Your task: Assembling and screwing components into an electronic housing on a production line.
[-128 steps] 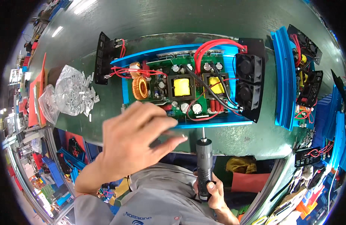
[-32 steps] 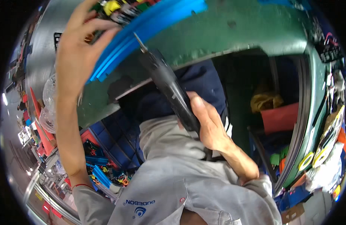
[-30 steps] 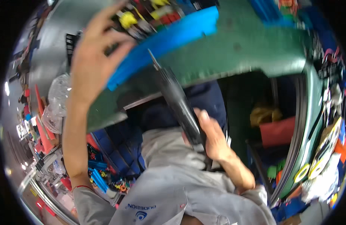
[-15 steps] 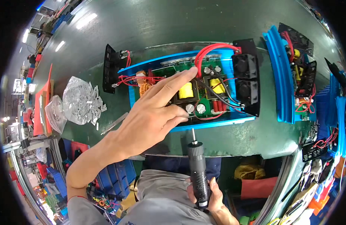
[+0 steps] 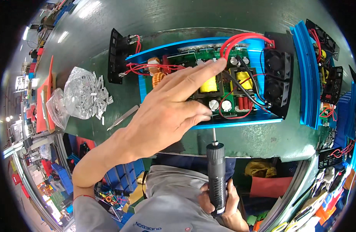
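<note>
Gripping the black screwdriver in the right hand, pointing its bit squarely at the near wall of the open blue case on the bench. Extending the left hand over the case, not showing whether pinching anything. Apparently fastening that wall; calling for holding bit and case steady. Reaching farther inward than in the earliest frame; no longer slanting the screwdriver.

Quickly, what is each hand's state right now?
Left hand: over the blue case; its grip cannot be told.
Right hand: closed, holding the black screwdriver.
</note>
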Available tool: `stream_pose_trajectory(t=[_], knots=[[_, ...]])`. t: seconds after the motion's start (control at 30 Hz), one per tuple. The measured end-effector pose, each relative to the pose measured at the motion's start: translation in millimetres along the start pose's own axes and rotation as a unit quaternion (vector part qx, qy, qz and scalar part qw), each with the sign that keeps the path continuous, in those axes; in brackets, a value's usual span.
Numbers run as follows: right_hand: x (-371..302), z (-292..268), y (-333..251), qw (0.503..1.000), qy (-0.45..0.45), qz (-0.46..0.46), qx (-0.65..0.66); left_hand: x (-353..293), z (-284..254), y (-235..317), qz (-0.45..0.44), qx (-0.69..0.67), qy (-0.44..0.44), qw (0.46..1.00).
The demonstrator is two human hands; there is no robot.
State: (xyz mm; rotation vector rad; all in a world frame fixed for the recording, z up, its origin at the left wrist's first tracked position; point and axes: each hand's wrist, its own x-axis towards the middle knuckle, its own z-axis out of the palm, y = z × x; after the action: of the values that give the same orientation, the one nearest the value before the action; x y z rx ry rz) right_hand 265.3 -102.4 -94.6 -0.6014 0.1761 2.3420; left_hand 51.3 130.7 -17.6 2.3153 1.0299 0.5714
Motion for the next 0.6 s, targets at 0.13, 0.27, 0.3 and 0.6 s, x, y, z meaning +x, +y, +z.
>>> stream_pose_trajectory(t=[0.13,0.27,0.3,0.6], knots=[[-0.1,6.8,-0.2,0.988,0.094,-0.008,-0.125,0.0,-10.0,9.0,-0.004,0.013,-0.068,0.998],[1.5,13.1,-7.4,0.981,0.084,-0.01,-0.173,-3.7,-16.1,25.4,-0.015,0.047,-0.111,0.993],[2.1,16.5,-9.0,0.972,0.108,-0.017,-0.208,-3.6,-18.0,29.2,-0.015,0.046,-0.111,0.993],[-3.4,9.4,0.5,0.9,0.207,-0.092,-0.371,-7.3,-9.3,37.6,0.018,0.182,-0.147,0.972]])
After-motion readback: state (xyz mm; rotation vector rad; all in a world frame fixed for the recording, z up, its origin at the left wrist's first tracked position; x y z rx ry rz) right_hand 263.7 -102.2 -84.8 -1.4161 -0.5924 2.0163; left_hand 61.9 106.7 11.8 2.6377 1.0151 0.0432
